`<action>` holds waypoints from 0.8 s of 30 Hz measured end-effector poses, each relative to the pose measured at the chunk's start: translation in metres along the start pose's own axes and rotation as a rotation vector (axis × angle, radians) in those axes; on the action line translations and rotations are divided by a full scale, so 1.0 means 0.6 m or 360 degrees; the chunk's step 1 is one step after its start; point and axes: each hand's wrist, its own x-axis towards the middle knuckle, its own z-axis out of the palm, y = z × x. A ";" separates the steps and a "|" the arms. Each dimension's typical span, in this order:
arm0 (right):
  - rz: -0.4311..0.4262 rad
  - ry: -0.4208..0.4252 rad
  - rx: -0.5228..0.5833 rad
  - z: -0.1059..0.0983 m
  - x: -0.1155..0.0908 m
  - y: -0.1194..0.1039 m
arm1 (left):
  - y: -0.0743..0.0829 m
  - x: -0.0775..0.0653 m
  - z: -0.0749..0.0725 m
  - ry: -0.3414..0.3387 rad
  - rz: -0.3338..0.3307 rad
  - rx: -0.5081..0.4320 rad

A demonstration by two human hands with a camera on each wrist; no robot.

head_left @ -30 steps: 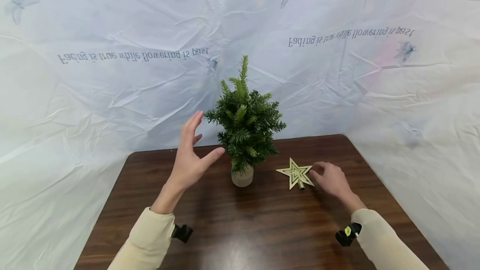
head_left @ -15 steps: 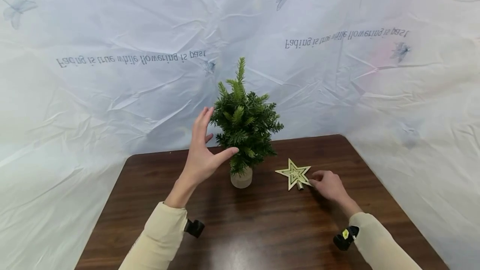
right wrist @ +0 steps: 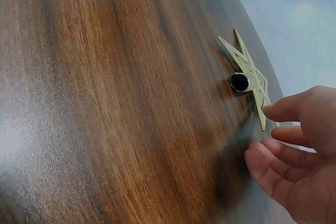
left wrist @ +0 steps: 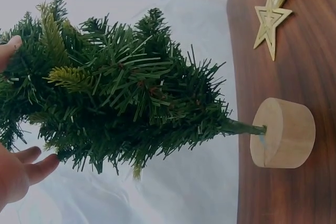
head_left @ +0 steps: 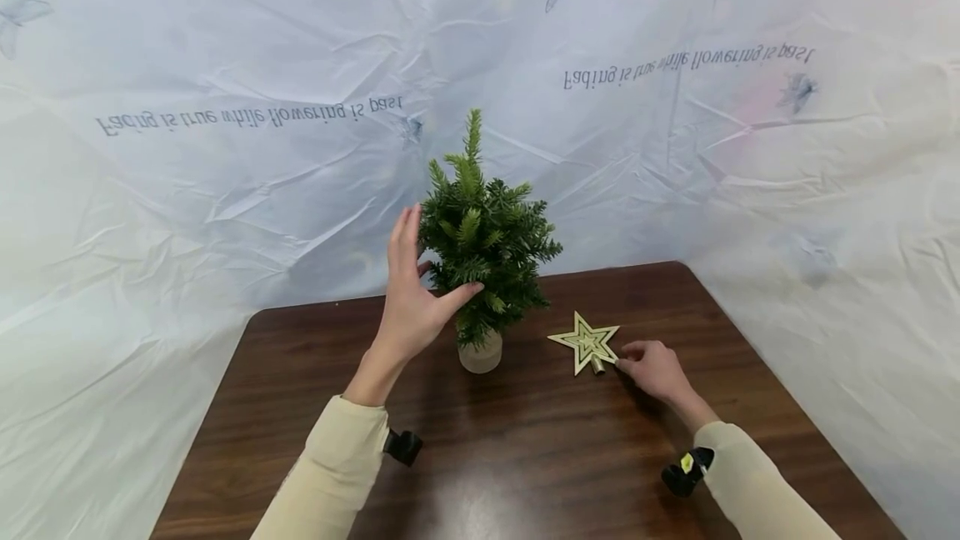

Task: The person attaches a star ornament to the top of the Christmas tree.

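A small artificial Christmas tree [head_left: 487, 248] stands upright on a round wooden base [left wrist: 283, 134]. My left hand [head_left: 411, 302] is at its left side, fingers spread behind the foliage and thumb in front, touching the outer needles without gripping. Parts of those fingers are hidden by branches in the left wrist view. To the right of the tree lies a gold star tree topper [head_left: 587, 344] with a short hollow socket [right wrist: 240, 82]. My right hand [head_left: 656, 369] pinches one point of this star between thumb and forefinger; the other fingers are loosely curled.
The dark wood-grain table [head_left: 480, 440] has rounded back corners. Behind it hangs a wrinkled pale sheet [head_left: 300, 173] with printed upside-down lettering, close behind the tree. A black camera [head_left: 403, 447] sits on each wrist.
My left hand has moved right, from beside the tree to around its left side. My right hand has shifted slightly down to the star's lower right point and pinches it. The star stays lying.
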 end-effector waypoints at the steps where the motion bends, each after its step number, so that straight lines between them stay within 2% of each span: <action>1: 0.0004 0.0002 0.0011 0.001 0.001 0.000 | -0.001 0.000 0.001 0.0006 0.0011 0.0005; 11: 0.0072 -0.0032 0.0107 0.009 0.005 -0.007 | -0.004 0.003 0.010 0.0048 0.0069 -0.0012; 24: 0.0014 0.0035 0.0062 0.022 0.011 -0.008 | -0.003 0.002 0.012 0.0041 0.0065 -0.0027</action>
